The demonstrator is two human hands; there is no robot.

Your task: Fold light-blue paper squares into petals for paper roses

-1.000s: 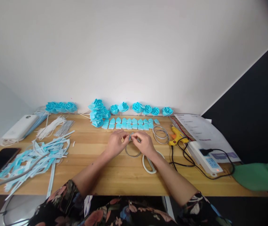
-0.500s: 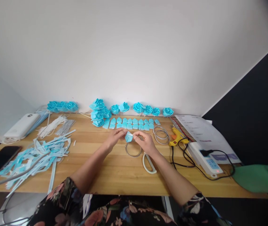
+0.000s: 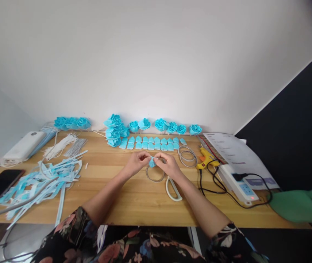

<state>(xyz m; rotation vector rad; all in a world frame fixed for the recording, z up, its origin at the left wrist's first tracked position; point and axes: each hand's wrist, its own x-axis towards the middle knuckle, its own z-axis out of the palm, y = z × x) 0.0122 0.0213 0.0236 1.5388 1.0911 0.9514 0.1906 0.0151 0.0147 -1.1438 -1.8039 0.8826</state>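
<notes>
Between my two hands is a small blue petal piece (image 3: 152, 162), pinched near its upper edge. My left hand (image 3: 138, 161) grips its left side with thumb and fingertips, and my right hand (image 3: 168, 163) grips its right side. Just below it a thin metal ring (image 3: 156, 180) lies on the wooden table (image 3: 134, 208). Beyond my hands, two rows of blue petal pieces (image 3: 157, 146) are laid out. Blue paper-like flowers (image 3: 161, 125) stand along the wall, with a larger cluster (image 3: 114, 131) at their left.
A white D-shaped handle (image 3: 173, 190), more rings (image 3: 188, 156), a yellow glue gun (image 3: 205, 158) and a power strip (image 3: 238, 184) with black cords lie to the right. At left are blue-white strips (image 3: 43, 186), white cords (image 3: 60, 146) and a phone (image 3: 1, 188).
My left hand has shifted slightly right, closer to my right hand. The petal piece has turned and now shows less of its surface between my fingers.
</notes>
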